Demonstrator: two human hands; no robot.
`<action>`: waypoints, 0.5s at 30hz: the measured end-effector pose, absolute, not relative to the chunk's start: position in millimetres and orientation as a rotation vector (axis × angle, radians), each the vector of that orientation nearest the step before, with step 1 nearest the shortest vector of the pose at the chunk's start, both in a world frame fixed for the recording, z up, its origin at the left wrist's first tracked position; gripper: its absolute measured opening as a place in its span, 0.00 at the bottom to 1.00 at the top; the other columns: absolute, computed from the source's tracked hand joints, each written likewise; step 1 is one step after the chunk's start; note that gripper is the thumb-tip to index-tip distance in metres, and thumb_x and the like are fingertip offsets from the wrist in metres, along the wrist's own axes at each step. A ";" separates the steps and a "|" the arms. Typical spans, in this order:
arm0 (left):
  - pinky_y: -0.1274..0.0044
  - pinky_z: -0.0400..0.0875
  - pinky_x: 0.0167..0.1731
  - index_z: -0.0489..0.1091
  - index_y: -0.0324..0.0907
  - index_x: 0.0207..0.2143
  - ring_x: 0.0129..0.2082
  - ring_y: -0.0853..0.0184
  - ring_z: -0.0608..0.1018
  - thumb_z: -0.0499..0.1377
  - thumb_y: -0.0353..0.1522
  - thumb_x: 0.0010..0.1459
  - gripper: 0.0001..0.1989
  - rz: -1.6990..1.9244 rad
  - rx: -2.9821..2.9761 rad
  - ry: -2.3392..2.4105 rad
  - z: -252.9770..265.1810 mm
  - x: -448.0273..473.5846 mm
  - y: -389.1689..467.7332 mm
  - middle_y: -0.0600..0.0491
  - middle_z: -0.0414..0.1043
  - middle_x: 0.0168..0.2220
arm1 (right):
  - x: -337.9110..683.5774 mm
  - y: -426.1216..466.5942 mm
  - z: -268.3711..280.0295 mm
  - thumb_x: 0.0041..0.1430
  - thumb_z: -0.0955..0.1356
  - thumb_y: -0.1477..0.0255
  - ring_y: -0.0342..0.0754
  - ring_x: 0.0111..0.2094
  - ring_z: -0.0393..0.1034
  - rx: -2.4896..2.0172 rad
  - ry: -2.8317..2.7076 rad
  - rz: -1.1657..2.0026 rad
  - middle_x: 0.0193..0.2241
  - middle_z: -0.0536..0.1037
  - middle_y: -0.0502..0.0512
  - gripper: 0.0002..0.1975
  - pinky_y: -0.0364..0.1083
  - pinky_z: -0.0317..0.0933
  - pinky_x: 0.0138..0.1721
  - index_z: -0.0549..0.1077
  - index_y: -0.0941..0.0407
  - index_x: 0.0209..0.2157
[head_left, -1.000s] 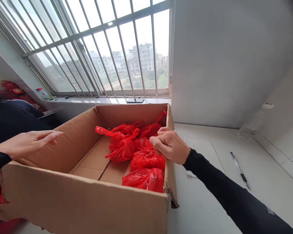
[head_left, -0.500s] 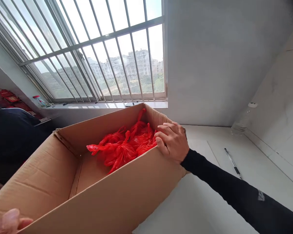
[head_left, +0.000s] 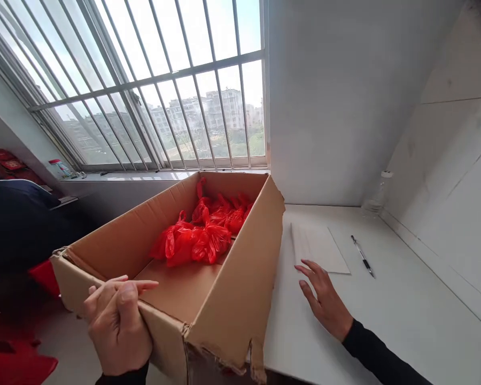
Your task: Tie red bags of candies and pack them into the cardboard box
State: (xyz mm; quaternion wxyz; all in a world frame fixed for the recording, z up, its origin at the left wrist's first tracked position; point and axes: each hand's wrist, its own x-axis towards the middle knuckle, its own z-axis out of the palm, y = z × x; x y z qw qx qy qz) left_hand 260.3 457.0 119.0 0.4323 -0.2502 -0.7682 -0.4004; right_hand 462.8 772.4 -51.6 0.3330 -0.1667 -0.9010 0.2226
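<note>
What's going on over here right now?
Someone's left hand grips the near edge of an open cardboard box with tied red plastic bags inside. Their right hand holds nothing, fingers apart, near a white sheet on the table. A pen lies beyond the sheet.

The one camera sits on the person's head and looks forward and down, from above and behind the left hand (head_left: pixel 118 326) and the right hand (head_left: pixel 324 299). It is near enough to look right into the cardboard box (head_left: pixel 240 280) by the left hand, and beyond both hands it sees the barred window (head_left: pixel 144 82).
</note>
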 end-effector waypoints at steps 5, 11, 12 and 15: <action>0.55 0.48 0.65 0.71 0.46 0.21 0.51 0.56 0.71 0.46 0.37 0.66 0.22 -1.076 -0.586 -1.764 101.9 270.6 511.9 0.51 0.68 0.27 | 548.4 769.1 -96.5 0.71 0.60 0.65 0.54 0.65 0.55 -0.522 -2.403 0.562 0.61 0.65 0.54 0.18 0.59 0.62 0.62 0.65 0.45 0.60; 0.56 0.45 0.66 0.72 0.45 0.23 0.51 0.57 0.72 0.46 0.36 0.68 0.23 -1.074 -0.513 -1.734 101.2 287.5 561.3 0.51 0.68 0.29 | 559.5 771.4 -101.1 0.69 0.61 0.61 0.58 0.62 0.61 -0.660 -2.456 0.541 0.58 0.69 0.59 0.18 0.61 0.66 0.59 0.69 0.50 0.56; 0.56 0.45 0.66 0.72 0.45 0.23 0.51 0.58 0.72 0.46 0.36 0.68 0.23 -1.065 -0.505 -1.753 100.6 289.9 567.0 0.51 0.68 0.29 | 558.6 770.3 -101.4 0.69 0.61 0.61 0.59 0.62 0.61 -0.659 -2.472 0.524 0.58 0.68 0.59 0.18 0.61 0.66 0.59 0.69 0.50 0.57; 0.55 0.42 0.67 0.73 0.46 0.28 0.55 0.58 0.70 0.44 0.35 0.69 0.22 -1.053 -0.467 -1.841 90.6 292.0 564.9 0.51 0.68 0.30 | 559.9 769.1 -103.3 0.68 0.62 0.60 0.60 0.62 0.61 -0.656 -2.503 0.447 0.61 0.67 0.58 0.21 0.61 0.68 0.57 0.67 0.48 0.59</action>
